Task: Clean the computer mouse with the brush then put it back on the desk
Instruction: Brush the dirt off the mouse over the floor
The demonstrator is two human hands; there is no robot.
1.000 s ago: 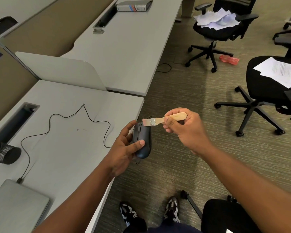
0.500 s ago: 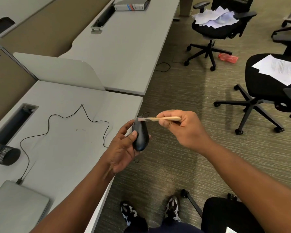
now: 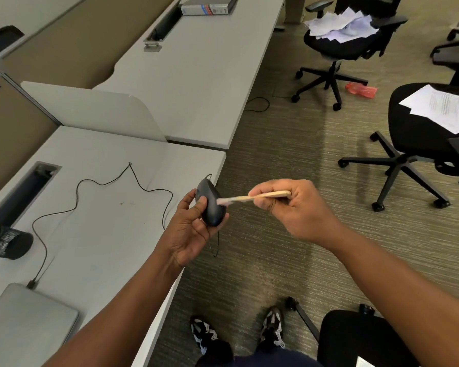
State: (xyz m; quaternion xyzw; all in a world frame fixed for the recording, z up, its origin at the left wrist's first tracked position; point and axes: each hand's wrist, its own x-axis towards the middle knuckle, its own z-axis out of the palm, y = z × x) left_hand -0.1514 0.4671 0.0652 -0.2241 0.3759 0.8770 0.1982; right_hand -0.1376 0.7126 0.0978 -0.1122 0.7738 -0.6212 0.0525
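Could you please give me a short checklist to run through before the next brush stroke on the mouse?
1. Left hand grips the black computer mouse securely: ok.
2. Right hand holds the wooden-handled brush: ok.
3. Bristles touch the mouse: ok.
4. Thin black mouse cable lies slack on the grey desk: ok.
5. Desk space free for putting the mouse back: ok.
6. Mouse free of dust: cannot tell.
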